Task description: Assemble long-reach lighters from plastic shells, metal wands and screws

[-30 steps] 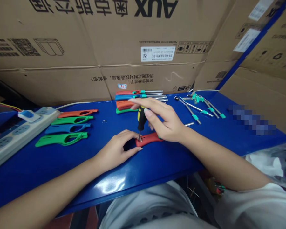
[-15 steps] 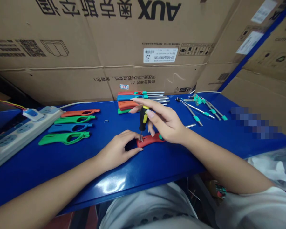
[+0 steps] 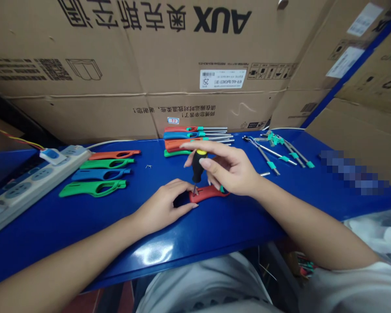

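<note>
A red gas lighter [image 3: 208, 194] lies on the blue table, its metal tube pointing right and partly covered by my right hand. My left hand [image 3: 164, 201] grips the handle's left end between thumb and fingers. In my right hand [image 3: 230, 167] is a black and yellow screwdriver [image 3: 197, 167], held nearly upright with its tip on the left end of the handle. Whether a screw sits under the tip is too small to tell. Behind my right hand lie several assembled lighters [image 3: 179, 135] in red, blue, orange and green.
Several empty lighter handles [image 3: 94, 188] lie at left beside a white power strip [image 3: 29, 184]. Small screws [image 3: 148, 166] rest between them and my hands. Metal tubes with teal parts [image 3: 283, 154] lie at right. A cardboard wall [image 3: 169, 69] stands behind the table.
The screwdriver has turned in my right fingers, its yellow patch no longer facing me. My left hand keeps its hold on the lighter. The whole view has shifted slightly.
</note>
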A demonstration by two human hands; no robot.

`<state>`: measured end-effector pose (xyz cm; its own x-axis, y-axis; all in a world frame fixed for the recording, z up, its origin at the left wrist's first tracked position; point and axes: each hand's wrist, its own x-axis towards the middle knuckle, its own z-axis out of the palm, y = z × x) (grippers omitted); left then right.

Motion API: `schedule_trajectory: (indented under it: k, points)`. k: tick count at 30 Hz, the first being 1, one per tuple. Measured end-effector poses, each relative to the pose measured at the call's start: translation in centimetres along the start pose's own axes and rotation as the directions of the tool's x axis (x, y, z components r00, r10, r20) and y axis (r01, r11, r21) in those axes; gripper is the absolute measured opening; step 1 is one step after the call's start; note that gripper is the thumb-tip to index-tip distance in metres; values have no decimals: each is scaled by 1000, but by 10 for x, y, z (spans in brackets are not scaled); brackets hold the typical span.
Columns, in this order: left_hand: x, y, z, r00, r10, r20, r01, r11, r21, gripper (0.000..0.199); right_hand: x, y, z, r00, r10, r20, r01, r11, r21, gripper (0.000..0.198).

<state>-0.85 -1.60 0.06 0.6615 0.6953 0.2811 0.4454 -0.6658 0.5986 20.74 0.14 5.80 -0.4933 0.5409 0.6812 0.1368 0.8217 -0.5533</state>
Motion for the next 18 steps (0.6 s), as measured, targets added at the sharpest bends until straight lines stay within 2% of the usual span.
schedule_trajectory:
  k: [3, 5, 7, 9, 11, 13, 15, 18]
  points:
    - [-1, -2, 1, 1000, 9, -6, -9, 1000, 4, 18, -1, 4, -4, 982, -180, -66, 160, 959, -234, 26]
    - [-1, -3, 2, 1000, 12, -14, -12, 1000, 3, 19, -2, 5, -7, 960, -279, -36, 247, 896, -369, 28]
    - [-1, -2, 1, 1000, 9, -16, -9, 1000, 6, 19, -2, 3, -8, 967, -256, 10, 245, 910, -335, 32]
    - [-1, -1, 1, 1000, 2, -12, -2, 1000, 9, 19, -1, -1, -8, 986, -156, 50, 163, 966, -199, 38]
    - [0, -1, 1, 1000, 2, -9, -2, 1000, 8, 19, 1, -4, -7, 991, -112, 74, 119, 987, -104, 38]
    - [-1, -2, 2, 1000, 7, -19, -7, 1000, 8, 20, 3, -4, -7, 987, -154, 50, 159, 979, -130, 30]
    - [-1, -2, 3, 1000, 12, -25, -11, 1000, 8, 20, 2, -3, -7, 976, -219, 9, 215, 947, -238, 24]
    - [-1, -3, 3, 1000, 7, -28, -7, 1000, 4, 21, 0, -3, -6, 969, -247, 10, 235, 911, -339, 26]
